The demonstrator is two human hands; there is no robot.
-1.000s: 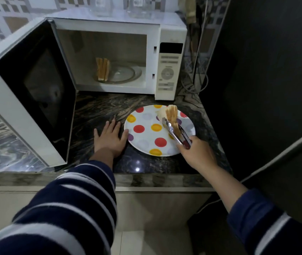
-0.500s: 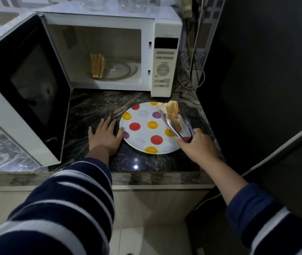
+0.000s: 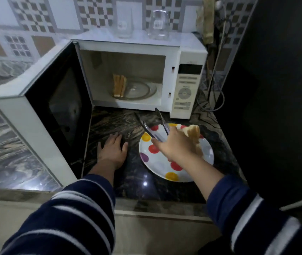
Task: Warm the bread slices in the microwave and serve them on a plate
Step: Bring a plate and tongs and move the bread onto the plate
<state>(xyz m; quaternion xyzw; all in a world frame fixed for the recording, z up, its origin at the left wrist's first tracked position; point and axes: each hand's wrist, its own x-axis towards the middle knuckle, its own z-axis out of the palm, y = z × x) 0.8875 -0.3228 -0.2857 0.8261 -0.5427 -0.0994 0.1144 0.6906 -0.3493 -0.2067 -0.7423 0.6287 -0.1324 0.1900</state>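
Observation:
A white microwave (image 3: 187,89) stands on the dark marble counter with its door (image 3: 54,111) swung wide open to the left. Two bread slices (image 3: 119,85) stand on edge on the glass turntable inside. A polka-dot plate (image 3: 157,162) lies in front of the microwave, with a bread slice (image 3: 194,135) resting at its right side. My right hand (image 3: 176,144) holds metal tongs (image 3: 152,126) over the plate; their tips are apart, empty, and point toward the microwave. My left hand (image 3: 112,149) lies flat on the counter just left of the plate.
Two glass containers (image 3: 158,24) stand on top of the microwave. Cables (image 3: 214,85) hang behind its right side. A dark tall surface (image 3: 275,89) closes off the right. The counter's front edge (image 3: 146,205) runs below the plate.
The tongs have let go of the bread slice, which now rests on the plate's right side. My right hand has swung the empty tongs left and forward toward the microwave.

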